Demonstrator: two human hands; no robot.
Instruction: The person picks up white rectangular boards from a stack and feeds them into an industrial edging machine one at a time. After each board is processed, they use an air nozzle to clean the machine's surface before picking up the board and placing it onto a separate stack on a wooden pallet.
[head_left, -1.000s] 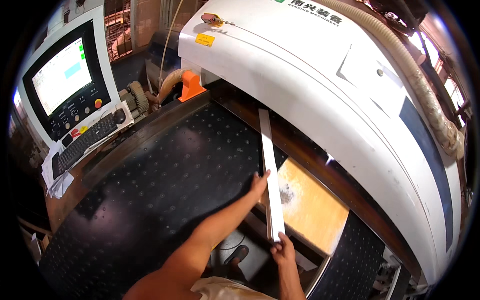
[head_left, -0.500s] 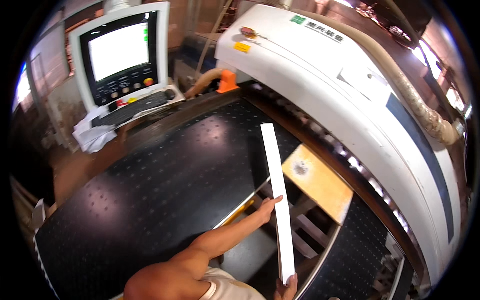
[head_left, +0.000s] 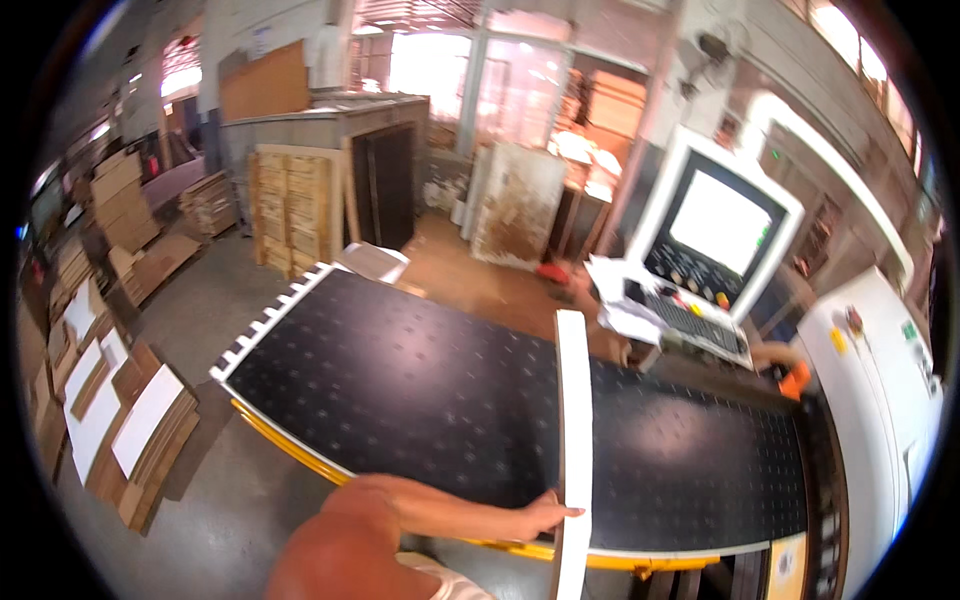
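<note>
A long, narrow white board (head_left: 575,420) stretches away from me across the black table top (head_left: 420,375), its far end raised toward the top of the table. My left hand (head_left: 548,513) is closed on the board's left edge, with the thumb on the white face. The board's near end runs off the lower edge of the picture. My right hand is out of the picture.
A control screen with keyboard (head_left: 700,320) stands beyond the table on the right, next to a white machine housing (head_left: 880,370). Stacked boards (head_left: 150,430) lie on the floor at the left. A wooden pallet (head_left: 297,205) leans against a cabinet. Yellow rail (head_left: 290,450) edges the table.
My view has swung to the left, away from the machine housing. My left hand still holds the white board; my right hand, at its near end before, has left the picture.
</note>
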